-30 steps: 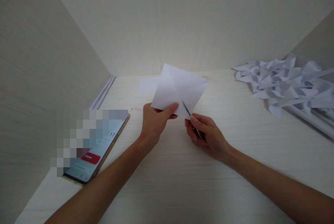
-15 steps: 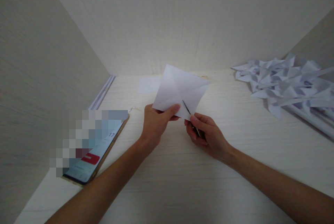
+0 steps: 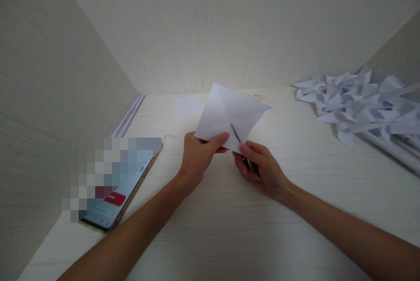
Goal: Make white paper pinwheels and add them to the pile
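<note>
while the left hand (image 3: 200, 152) pinches the lower edge of a creased white paper square (image 3: 229, 115) at the centre of the frame, the right hand (image 3: 262, 169) closes around small scissors (image 3: 240, 143) whose thin blades sit partway into the sheet from its lower corner, along one of the diagonal folds. only the head view is on offer. it shows the square held up off the pale wooden desk (image 3: 229, 228), tilted back towards the rear wall, with fold lines crossing at its middle. the cut appears short and stops well below the centre, so by the look of it this slit is begun and not finished, and the other corners show no cuts that can be made out. both grips are firm: thumb over paper on the left, fingers wrapped on the scissor handles on the right, though the handles themselves are mostly hidden.

at the right edge of the frame lies a heap of folded paper pinwheels (image 3: 361, 102), suggesting many pieces are already made. a small paper slip (image 3: 188, 105) lies flat just behind the square, a stack of sheets (image 3: 127, 117) leans along the left wall, and a phone (image 3: 121, 191) rests at lower left, its screen partly blurred.
</note>
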`<state>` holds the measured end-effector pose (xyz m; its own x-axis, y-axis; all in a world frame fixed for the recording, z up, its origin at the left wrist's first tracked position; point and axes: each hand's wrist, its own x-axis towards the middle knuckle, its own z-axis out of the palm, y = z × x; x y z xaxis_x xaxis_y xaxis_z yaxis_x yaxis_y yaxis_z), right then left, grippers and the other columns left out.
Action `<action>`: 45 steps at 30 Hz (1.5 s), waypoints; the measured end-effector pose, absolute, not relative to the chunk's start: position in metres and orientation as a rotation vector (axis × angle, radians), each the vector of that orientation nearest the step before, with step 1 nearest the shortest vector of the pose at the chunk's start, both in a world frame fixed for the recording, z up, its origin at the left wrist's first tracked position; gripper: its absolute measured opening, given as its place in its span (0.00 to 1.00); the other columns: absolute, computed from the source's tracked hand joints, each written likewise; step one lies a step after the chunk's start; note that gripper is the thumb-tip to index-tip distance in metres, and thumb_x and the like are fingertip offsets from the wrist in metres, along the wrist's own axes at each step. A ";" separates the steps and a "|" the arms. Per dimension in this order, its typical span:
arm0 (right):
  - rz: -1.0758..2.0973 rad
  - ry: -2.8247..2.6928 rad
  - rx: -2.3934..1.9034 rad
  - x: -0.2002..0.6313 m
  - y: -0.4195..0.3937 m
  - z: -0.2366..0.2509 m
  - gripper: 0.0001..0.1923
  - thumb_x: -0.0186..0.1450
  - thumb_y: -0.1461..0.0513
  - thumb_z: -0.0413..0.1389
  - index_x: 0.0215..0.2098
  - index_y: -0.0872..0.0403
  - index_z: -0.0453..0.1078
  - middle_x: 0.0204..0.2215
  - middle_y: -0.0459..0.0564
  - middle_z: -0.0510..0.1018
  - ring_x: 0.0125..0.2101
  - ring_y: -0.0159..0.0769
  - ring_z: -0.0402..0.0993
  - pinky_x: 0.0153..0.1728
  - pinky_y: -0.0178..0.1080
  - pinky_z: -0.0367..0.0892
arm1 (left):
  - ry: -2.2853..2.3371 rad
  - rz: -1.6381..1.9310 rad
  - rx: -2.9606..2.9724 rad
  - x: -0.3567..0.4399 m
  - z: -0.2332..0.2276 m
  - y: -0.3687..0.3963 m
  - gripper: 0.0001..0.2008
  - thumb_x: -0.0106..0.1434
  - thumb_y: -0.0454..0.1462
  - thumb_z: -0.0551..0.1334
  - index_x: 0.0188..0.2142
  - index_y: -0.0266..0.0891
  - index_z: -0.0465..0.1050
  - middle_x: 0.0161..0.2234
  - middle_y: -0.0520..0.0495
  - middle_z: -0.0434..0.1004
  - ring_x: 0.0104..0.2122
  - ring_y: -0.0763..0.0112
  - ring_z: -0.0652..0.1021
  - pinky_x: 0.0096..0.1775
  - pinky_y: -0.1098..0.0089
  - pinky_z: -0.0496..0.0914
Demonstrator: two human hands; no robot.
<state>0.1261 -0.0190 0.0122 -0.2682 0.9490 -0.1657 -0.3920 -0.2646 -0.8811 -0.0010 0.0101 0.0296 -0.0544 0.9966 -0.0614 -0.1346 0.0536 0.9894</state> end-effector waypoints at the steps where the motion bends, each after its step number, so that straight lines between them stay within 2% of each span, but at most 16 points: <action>1: 1.716 -0.915 -0.909 0.126 -0.019 0.012 0.13 0.55 0.55 0.55 0.23 0.56 0.61 0.09 0.37 0.61 0.07 0.18 0.45 0.08 0.26 0.38 | 1.179 1.266 1.038 -0.001 0.029 0.010 0.13 0.40 0.38 0.68 0.25 0.31 0.75 0.24 0.46 0.77 0.23 0.72 0.75 0.24 0.74 0.72; 14: 1.725 -0.899 -0.916 0.125 -0.018 0.012 0.14 0.54 0.54 0.55 0.22 0.56 0.60 0.09 0.37 0.60 0.07 0.17 0.45 0.07 0.26 0.38 | 1.134 1.233 0.936 0.000 0.026 0.010 0.15 0.40 0.38 0.68 0.29 0.33 0.75 0.28 0.46 0.78 0.25 0.72 0.76 0.25 0.74 0.72; 32: 1.730 -0.877 -0.918 0.126 -0.018 0.012 0.15 0.52 0.54 0.57 0.21 0.56 0.60 0.09 0.38 0.61 0.07 0.17 0.45 0.07 0.25 0.39 | 1.083 1.246 0.882 0.000 0.026 0.011 0.14 0.40 0.35 0.69 0.29 0.33 0.74 0.27 0.48 0.77 0.25 0.75 0.75 0.23 0.78 0.71; 45: 1.737 -0.872 -0.912 0.126 -0.018 0.010 0.15 0.53 0.54 0.57 0.22 0.56 0.60 0.09 0.38 0.62 0.07 0.17 0.45 0.07 0.25 0.38 | 1.106 1.244 0.880 0.001 0.025 0.011 0.14 0.40 0.36 0.69 0.29 0.33 0.74 0.28 0.47 0.77 0.26 0.73 0.75 0.24 0.77 0.71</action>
<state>0.1259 -0.0183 0.0103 -0.2660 0.9450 -0.1904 -0.4120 -0.2900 -0.8638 0.0008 0.0113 0.0252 -0.0213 0.9877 -0.1549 -0.2700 0.1435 0.9521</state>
